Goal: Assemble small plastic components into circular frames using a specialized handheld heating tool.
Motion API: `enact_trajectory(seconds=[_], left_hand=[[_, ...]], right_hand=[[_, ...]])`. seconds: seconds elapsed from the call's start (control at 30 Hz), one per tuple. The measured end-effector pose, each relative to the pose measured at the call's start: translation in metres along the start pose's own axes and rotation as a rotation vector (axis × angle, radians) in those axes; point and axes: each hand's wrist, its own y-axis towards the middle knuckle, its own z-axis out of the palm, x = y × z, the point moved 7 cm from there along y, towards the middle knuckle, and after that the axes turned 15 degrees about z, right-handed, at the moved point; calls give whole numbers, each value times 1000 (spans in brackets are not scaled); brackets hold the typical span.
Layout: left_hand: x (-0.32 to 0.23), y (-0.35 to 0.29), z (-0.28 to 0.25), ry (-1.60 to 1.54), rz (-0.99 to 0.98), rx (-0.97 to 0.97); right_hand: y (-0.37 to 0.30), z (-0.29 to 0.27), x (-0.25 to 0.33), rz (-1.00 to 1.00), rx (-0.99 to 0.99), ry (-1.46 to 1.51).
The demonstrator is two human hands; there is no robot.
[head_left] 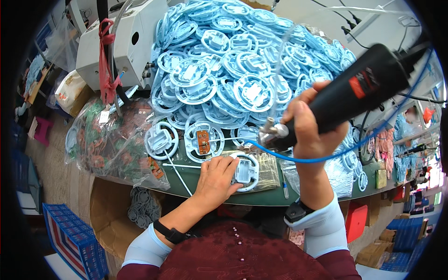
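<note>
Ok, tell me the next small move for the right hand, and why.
Probably ease the metal tip of the tool toward the ring: the left hand holds that ring at its left side, the right hand grips the tool, and the tip sits apart from the ring.

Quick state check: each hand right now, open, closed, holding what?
Left hand: closed, holding a light-blue ringed plastic housing by its left side.
Right hand: closed around a black handheld power tool.

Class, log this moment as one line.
left hand: holding blue part; right hand: gripping black tool; nearby: circuit board, blue parts pile
</note>
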Motion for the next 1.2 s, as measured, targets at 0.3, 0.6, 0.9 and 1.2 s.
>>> enact_trajectory(seconds=[0.3,0.6,0.9,1.2], left_hand=[[25,14,-27,-60,-34,-234],[21,-19,-42,118,-37,-184],[14,-26,-14,-8,11,-132],[16,-26,-8,-82,4,-114]], right_hand=[[15,22,63,-19,87,63],[5,36,32,24,155,9],[1,36,16,79,148,63],[-3,33,12,83,131,71]])
